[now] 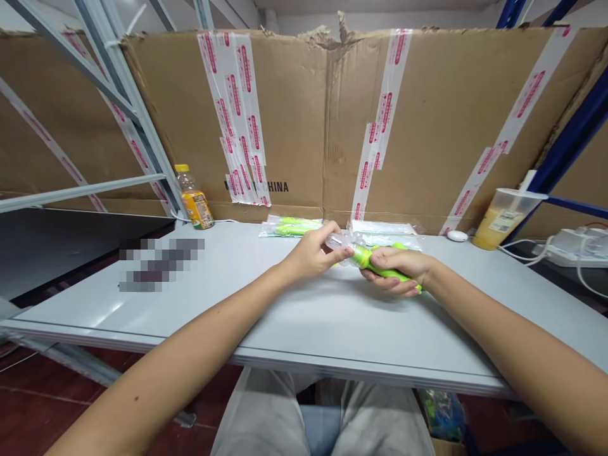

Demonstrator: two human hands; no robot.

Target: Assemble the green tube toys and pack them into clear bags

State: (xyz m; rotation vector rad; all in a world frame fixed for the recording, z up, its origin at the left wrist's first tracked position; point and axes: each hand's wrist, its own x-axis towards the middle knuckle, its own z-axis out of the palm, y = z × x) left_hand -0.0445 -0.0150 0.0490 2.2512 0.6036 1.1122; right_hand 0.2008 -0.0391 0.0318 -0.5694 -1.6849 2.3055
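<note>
Above the middle of the table, my right hand [396, 269] is wrapped round a lime-green handle [387, 273]. My left hand [314, 250] grips a clear plastic piece [336, 240] at the handle's left end, fingers and thumb closed on it. Both parts meet between my hands; whether they are joined, I cannot tell. Behind my left hand lies a clear bag with lime-green pieces [292, 226]. Another clear bag with pale contents [384, 231] lies behind my right hand. More lime-green material [396, 246] shows just past my right hand, partly hidden.
On the grey-white table [280, 323], a juice bottle [197, 206] stands back left beside the metal shelf frame. At back right are a drink cup with straw [503, 218], a small white case [457, 236] and a white power strip [572, 247]. Taped cardboard [294, 126] walls the back.
</note>
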